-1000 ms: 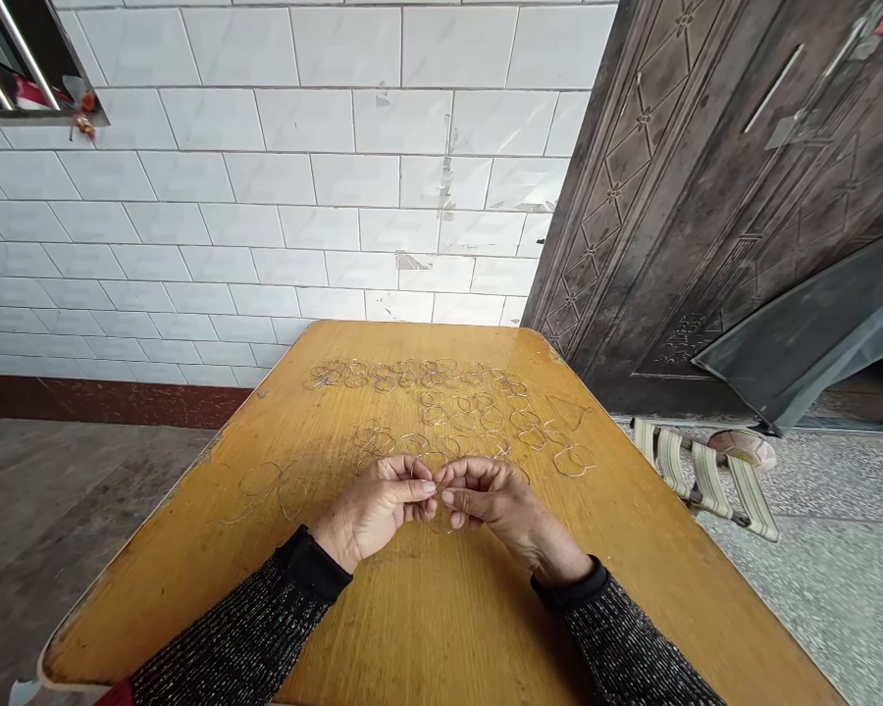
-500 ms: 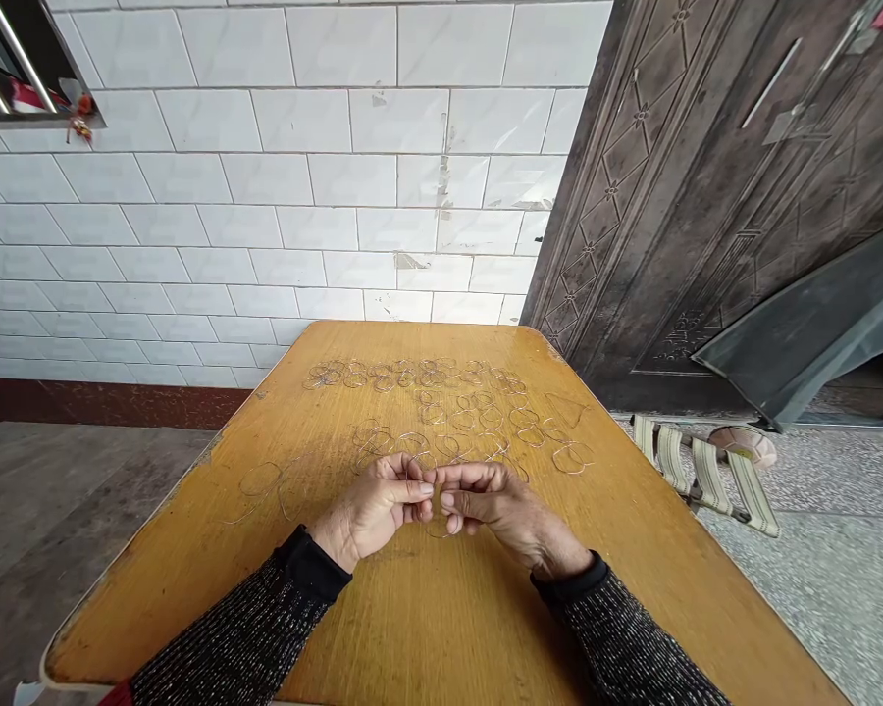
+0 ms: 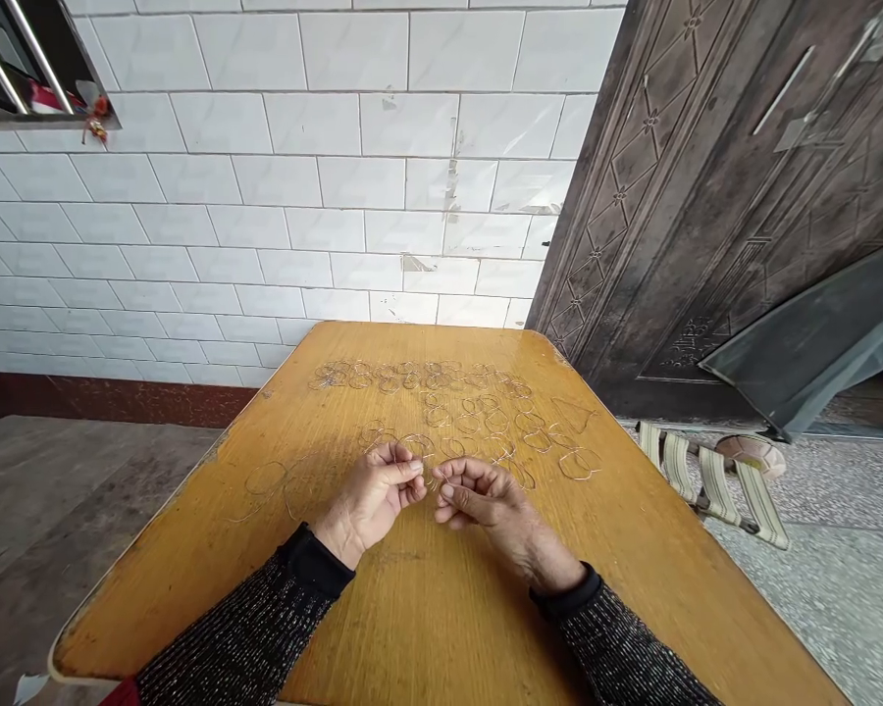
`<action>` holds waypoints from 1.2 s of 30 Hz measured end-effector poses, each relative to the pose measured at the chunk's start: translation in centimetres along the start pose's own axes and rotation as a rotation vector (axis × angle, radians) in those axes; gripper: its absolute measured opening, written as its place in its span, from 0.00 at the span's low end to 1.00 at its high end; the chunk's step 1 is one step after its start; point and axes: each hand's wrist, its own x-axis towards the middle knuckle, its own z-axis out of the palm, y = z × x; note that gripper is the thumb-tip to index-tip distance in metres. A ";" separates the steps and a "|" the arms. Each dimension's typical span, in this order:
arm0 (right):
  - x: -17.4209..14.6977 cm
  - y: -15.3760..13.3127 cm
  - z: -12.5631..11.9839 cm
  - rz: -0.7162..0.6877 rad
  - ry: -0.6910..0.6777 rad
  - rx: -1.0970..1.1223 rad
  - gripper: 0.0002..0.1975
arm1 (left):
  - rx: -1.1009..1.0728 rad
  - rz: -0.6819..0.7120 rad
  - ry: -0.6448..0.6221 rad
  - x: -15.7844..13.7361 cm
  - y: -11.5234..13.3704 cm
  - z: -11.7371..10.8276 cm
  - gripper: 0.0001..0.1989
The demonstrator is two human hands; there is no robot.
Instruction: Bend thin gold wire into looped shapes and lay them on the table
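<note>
Above the middle of the wooden table [image 3: 427,618], my left hand [image 3: 374,495] is closed in a pinch, thumb against forefinger, on a thin wire. Just to its right, my right hand [image 3: 490,505] also pinches thin wire, its other fingers curled in. Only a small gap parts the fingertips, and most of the held wire is too fine to make out. Behind the hands lie thin looped wires [image 3: 580,464] in loose rows. More wire loops [image 3: 412,376] form a row near the far edge. A looser curled wire [image 3: 265,479] rests left of my left hand.
A white tiled wall [image 3: 360,176] stands behind the table's far edge. To the right are a dark carved door [image 3: 648,196], a grey sheet [image 3: 816,343] and a striped strap seat [image 3: 713,480] on the floor. A barred window [image 3: 33,59] is at upper left.
My hands have drawn slightly apart, the left fingertips moving left and a little up. The view has shifted slightly. The loops on the table lie as before.
</note>
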 end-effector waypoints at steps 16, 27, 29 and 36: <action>0.3 0.2 -0.7 0.001 0.014 -0.044 0.15 | 0.325 0.123 0.014 -0.4 0.7 0.5 0.13; 0.5 1.1 0.1 -0.083 0.062 -0.164 0.14 | 0.621 0.365 0.109 0.1 0.0 0.3 0.07; 0.5 1.2 0.0 -0.089 0.055 -0.190 0.14 | 0.603 0.341 0.105 0.1 0.0 0.1 0.08; 0.8 0.7 -0.6 -0.028 0.054 -0.167 0.15 | 0.318 0.035 -0.057 -0.2 0.7 -0.2 0.14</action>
